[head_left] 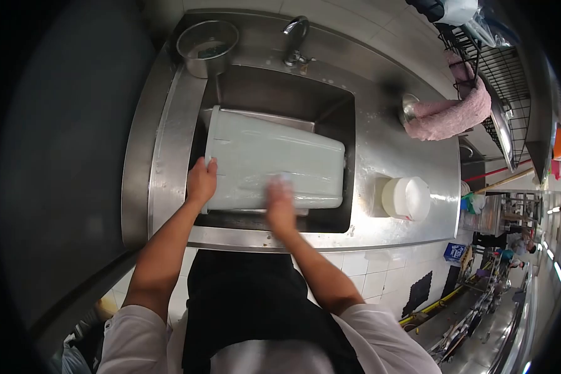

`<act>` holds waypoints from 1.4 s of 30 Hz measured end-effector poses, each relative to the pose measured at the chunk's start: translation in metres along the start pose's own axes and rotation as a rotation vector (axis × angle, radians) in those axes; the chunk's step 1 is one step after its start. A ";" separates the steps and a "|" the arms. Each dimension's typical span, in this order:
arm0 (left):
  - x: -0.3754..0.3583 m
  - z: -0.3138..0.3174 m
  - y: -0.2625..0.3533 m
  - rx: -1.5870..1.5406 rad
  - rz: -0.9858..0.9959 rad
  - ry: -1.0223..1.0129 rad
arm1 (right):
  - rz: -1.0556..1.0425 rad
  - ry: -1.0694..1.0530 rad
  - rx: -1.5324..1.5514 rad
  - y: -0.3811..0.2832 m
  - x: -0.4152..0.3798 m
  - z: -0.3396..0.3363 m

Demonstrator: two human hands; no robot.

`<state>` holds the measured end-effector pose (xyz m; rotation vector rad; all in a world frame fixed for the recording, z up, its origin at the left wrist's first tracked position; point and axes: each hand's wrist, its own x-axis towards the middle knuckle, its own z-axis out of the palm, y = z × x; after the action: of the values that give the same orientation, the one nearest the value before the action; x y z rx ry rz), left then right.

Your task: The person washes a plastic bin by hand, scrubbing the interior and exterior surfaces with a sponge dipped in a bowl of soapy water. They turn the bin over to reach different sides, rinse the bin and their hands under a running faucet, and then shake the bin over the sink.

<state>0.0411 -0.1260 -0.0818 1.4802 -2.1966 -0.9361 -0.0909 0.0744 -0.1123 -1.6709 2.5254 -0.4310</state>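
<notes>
A large pale plastic bin (268, 156) lies on its side in the steel sink (280, 84), its wide rim to the left and its base to the right. My left hand (201, 182) grips the near part of that rim, fingers closed around the edge. Over the bin's wet upper side is my right hand (281, 202), smeared by motion. Something whitish shows at its fingertips, too blurred to name.
A steel pot (208, 50) stands at the sink's back left corner, beside the faucet (297, 40). On the right counter sit a white tub (406, 198) and a pink towel (449, 115) draped from a wire rack (505, 81). Distant people (522, 246) appear far right.
</notes>
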 end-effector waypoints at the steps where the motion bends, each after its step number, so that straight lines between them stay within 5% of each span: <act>1: -0.001 0.000 0.002 0.012 0.018 0.007 | -0.001 -0.006 0.154 -0.039 0.015 -0.002; 6: 0.000 0.001 -0.001 -0.010 -0.011 -0.023 | -0.259 -0.054 0.446 -0.039 0.037 -0.024; 13: -0.005 0.000 0.004 -0.028 -0.044 0.011 | 0.044 0.041 -0.086 0.137 0.013 -0.037; 15: -0.003 -0.004 0.004 -0.041 -0.082 -0.056 | 0.225 0.071 -0.015 0.115 0.027 -0.031; 18: -0.003 0.000 0.004 -0.066 -0.038 -0.012 | -0.130 0.167 0.187 0.032 0.038 0.009; 22: 0.000 0.003 -0.006 -0.094 -0.015 -0.042 | -0.245 -0.024 0.415 -0.071 0.014 -0.022; 25: -0.001 0.006 -0.008 -0.047 0.004 0.011 | -0.275 -0.119 0.242 -0.011 -0.019 -0.036; 27: -0.004 0.004 -0.007 -0.037 0.000 0.006 | 0.048 -0.075 0.125 0.046 -0.041 -0.040; 31: -0.051 -0.023 -0.002 -0.051 0.069 -0.152 | 0.197 0.020 0.029 0.154 -0.050 -0.057; 36: -0.078 -0.021 -0.021 -0.062 0.030 -0.166 | 0.386 0.155 0.072 0.144 -0.034 -0.051; 42: -0.033 -0.024 0.017 0.090 -0.018 0.021 | 0.150 0.335 0.138 0.151 -0.008 -0.077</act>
<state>0.0575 -0.0996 -0.0498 1.5450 -2.2413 -0.8334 -0.2385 0.1514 -0.0811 -1.4522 2.7464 -0.9155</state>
